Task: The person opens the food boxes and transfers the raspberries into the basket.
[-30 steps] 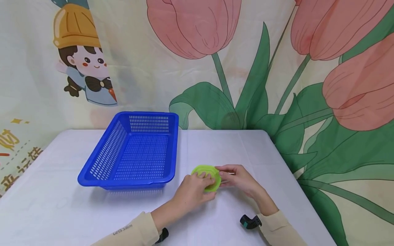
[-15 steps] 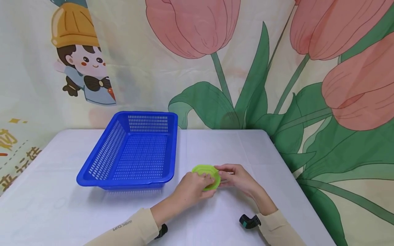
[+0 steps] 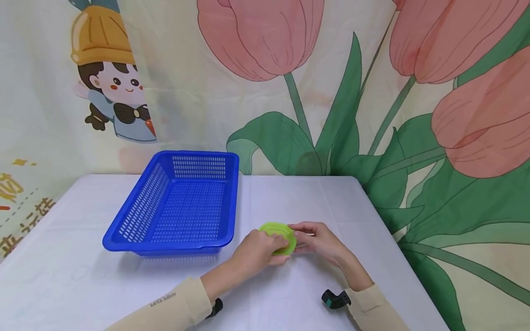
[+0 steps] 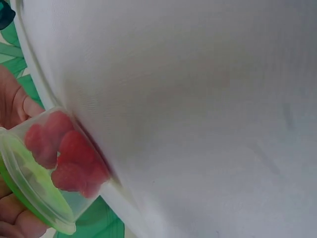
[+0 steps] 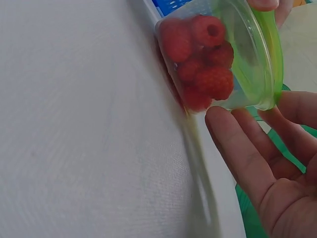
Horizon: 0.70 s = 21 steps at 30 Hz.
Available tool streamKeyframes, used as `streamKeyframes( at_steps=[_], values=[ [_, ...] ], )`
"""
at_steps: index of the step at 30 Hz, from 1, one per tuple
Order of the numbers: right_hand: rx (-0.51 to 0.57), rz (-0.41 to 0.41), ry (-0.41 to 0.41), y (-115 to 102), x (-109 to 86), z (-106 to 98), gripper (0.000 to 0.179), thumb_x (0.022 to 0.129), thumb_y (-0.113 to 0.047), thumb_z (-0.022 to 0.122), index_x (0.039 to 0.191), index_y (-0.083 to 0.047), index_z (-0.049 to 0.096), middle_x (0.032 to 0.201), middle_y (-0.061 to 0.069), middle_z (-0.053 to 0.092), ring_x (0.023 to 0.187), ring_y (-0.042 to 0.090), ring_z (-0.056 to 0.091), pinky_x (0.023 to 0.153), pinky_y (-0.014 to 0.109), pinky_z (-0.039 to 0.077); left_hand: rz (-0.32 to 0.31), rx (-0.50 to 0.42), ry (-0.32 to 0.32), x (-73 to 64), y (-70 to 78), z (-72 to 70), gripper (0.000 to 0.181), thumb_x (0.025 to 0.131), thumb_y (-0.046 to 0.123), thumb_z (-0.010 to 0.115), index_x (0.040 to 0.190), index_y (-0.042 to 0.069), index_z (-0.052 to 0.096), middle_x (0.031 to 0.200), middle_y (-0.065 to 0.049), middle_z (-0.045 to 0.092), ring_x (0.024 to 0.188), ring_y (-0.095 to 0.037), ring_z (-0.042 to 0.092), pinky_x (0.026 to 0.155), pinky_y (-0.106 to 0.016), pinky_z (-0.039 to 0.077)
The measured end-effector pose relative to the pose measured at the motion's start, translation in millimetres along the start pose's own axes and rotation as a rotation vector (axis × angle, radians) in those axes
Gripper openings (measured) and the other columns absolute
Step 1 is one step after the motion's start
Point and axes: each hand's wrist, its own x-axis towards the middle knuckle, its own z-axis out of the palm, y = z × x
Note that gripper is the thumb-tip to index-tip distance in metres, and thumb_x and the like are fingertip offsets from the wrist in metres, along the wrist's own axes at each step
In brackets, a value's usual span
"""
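Tub (image 5: 235, 96) of red berries (image 5: 214, 82): on tabletop (image 3: 331, 197), right of basket (image 3: 230, 216) | Left hand (image 3: 257, 249): fingers curled over lid (image 3: 274, 227), gripping | Right hand (image 3: 328, 242): fingers half-curled, light hold on tub's side | Tip: keep base flat, work lid evenly round.

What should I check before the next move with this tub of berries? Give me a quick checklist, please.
1. Red berries inside the clear container: ok, visible through its wall.
2. Green lid over the container's mouth: ok.
3. Lid snapped down all the way round: cannot tell; fingers hide part of the rim.
4. Left hand on the lid: ok, fingers lie on its top.
5. Right hand at the container: ok, fingers touch its right side.
6. Container in the blue basket: not ok, it is outside, to the basket's right.
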Motion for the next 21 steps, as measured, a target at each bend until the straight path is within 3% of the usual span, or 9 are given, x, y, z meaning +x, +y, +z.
streamKeyframes(
  at_steps=[11,21],
  values=[
    [-0.008,-0.022,-0.045,4.3,-1.6,-6.7,0.043,0.109,-0.018,0.061,0.148,0.000,0.060,0.140,0.020,0.067,0.115,0.026,0.074,0.098,0.045,0.060,0.004,0.000,0.009,-3.3,3.7,0.8,0.024,0.085,0.032,0.090,0.100,0.016,0.079,0.093,0.004,0.078,0.077,-0.015,0.073,0.067,-0.034,0.062],
    [-0.006,-0.036,-0.044,3.5,-0.3,-4.9,0.044,0.106,-0.014,0.065,0.147,0.001,0.059,0.142,0.022,0.065,0.115,0.026,0.073,0.098,0.046,0.060,0.028,0.019,0.004,-3.8,2.3,-1.3,0.026,0.086,0.033,0.089,0.103,0.015,0.080,0.095,0.000,0.079,0.075,-0.017,0.074,0.066,-0.035,0.063]
  ],
)
